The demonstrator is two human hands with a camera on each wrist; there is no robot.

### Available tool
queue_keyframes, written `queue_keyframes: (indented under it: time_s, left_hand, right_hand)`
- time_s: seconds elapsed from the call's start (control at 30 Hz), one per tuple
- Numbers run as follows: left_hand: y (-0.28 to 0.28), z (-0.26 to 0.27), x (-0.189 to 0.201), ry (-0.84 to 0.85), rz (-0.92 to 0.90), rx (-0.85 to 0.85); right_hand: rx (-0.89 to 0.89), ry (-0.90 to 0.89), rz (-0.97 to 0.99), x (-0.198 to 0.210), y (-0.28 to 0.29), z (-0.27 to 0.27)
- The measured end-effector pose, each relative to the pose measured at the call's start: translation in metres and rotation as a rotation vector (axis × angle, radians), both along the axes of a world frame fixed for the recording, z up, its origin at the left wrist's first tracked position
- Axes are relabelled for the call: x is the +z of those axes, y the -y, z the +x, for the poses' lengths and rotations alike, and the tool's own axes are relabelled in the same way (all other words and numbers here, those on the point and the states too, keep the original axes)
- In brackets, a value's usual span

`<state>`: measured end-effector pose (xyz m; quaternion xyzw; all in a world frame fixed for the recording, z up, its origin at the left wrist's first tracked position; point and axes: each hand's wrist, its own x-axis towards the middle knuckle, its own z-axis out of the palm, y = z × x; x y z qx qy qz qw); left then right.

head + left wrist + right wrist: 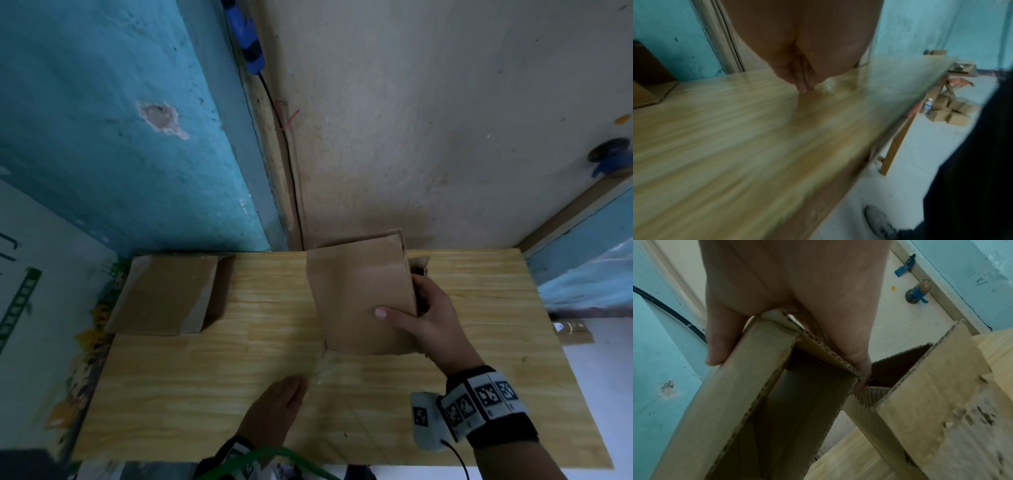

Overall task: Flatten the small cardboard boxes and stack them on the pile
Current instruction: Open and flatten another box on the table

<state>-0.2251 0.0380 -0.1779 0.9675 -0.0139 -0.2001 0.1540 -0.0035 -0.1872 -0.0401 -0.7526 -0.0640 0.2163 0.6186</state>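
Observation:
A small brown cardboard box (359,294) stands tilted on the wooden table (239,411), right of centre near the wall. My right hand (407,306) grips its right side, thumb on the front face and fingers round the edge. In the right wrist view the box (760,402) is open and hollow under my right hand (787,363). A strip of clear tape (323,363) trails from the box's lower left corner to my left hand (299,382). Its fingertips (803,84) pinch the crumpled tape (827,86). The pile of flattened cardboard (164,294) lies at the table's back left.
Walls and a door close the table's far side, with a blue door knob (609,156) and a black cable (291,164). More cardboard (931,402) with torn paper stands right of the held box. Several small boxes (949,112) and a bottle (928,105) sit on the floor.

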Motion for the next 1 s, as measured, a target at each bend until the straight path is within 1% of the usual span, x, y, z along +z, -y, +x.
queue_keyframes:
  time_s: [0.07,0.13,0.23,0.3,0.33,0.37,0.47,0.53,0.6,0.63,0.7,0.73,0.77,0.83,0.9,0.97,1.0]
  left_hand:
    - [-0.001,-0.012,-0.006,-0.035,0.075,-0.1]
    - [0.002,-0.014,0.0,-0.112,0.124,-0.135]
    - [0.003,-0.007,0.013,-0.234,0.12,-0.13]
    - [-0.004,-0.002,0.02,-0.182,0.184,-0.164]
    - [-0.006,0.0,0.018,-0.159,0.232,-0.224]
    - [-0.007,0.002,0.019,-0.216,0.241,-0.26]
    - [-0.008,0.007,0.027,-0.246,0.164,-0.282]
    - [-0.012,0.01,0.034,-0.295,0.113,-0.247]
    - [-0.015,0.019,0.039,-0.255,0.042,-0.148]
    - [-0.015,0.022,0.041,-0.209,-0.006,-0.069]
    - [-0.014,0.029,0.042,-0.089,-0.149,0.146]
    - [-0.013,0.031,0.04,-0.04,-0.194,0.211]
    - [-0.012,0.032,0.037,0.003,-0.201,0.199]
    - [-0.013,0.03,0.023,0.077,-0.203,0.082]
    - [-0.015,0.029,0.016,0.143,-0.234,0.052]
    - [-0.016,0.032,0.018,0.142,-0.266,0.044]
    - [-0.017,0.033,0.018,0.112,-0.259,0.007]
  right_hand:
    - [0.002,-0.001,0.003,0.0,-0.004,0.0]
    - [0.012,0.007,-0.006,0.0,-0.008,-0.001]
    - [0.015,0.011,-0.007,0.0,-0.012,-0.003]
    - [0.023,0.006,0.003,0.001,-0.015,-0.005]
    - [0.034,0.004,0.007,0.002,-0.016,-0.006]
    - [0.039,0.003,0.014,0.002,-0.017,-0.006]
    - [0.045,-0.002,0.042,0.004,-0.017,-0.006]
    - [0.04,-0.005,0.043,0.002,-0.015,-0.006]
    - [0.031,-0.001,0.039,0.002,-0.013,-0.006]
    - [0.024,-0.001,0.034,0.002,-0.013,-0.005]
    - [0.012,-0.004,0.031,0.001,-0.013,-0.004]
    - [0.011,-0.006,0.029,0.001,-0.012,-0.004]
    - [0.011,-0.007,0.024,0.001,-0.012,-0.003]
    - [0.007,-0.005,0.013,0.0,-0.011,-0.003]
    - [0.007,-0.007,0.011,0.0,-0.009,-0.004]
    - [0.009,-0.012,0.01,0.0,-0.008,-0.004]
    - [0.01,-0.014,0.007,0.0,-0.007,-0.004]
